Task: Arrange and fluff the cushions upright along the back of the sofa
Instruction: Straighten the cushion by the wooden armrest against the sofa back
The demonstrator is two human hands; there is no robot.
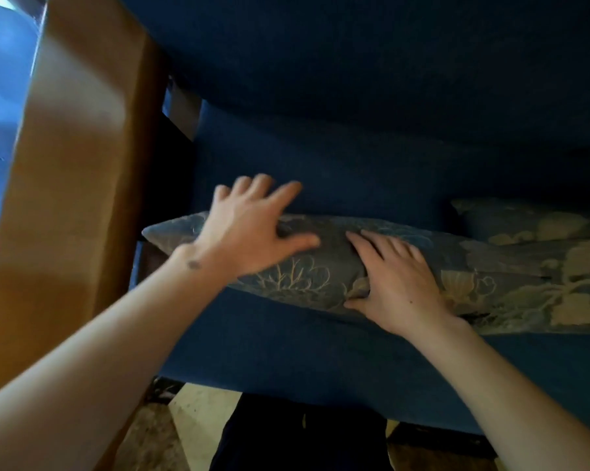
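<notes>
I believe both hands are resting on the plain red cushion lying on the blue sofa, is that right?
Not quite: the head view shows the cushion is blue-grey with a pale floral pattern, not plain red. Both the left hand and right hand do rest on it, on the blue sofa.

wooden armrest (76, 185) blocks left, seat front (287, 351) free

The single head view is looking steeply down and forward from above the person's arms, sitting close over the blue sofa (320, 351). Its seat is filling the middle, the backrest is running across the top, and the wooden armrest (76, 185) is rising along the left edge. A strip of floor (198, 419) is showing at the bottom.
</notes>
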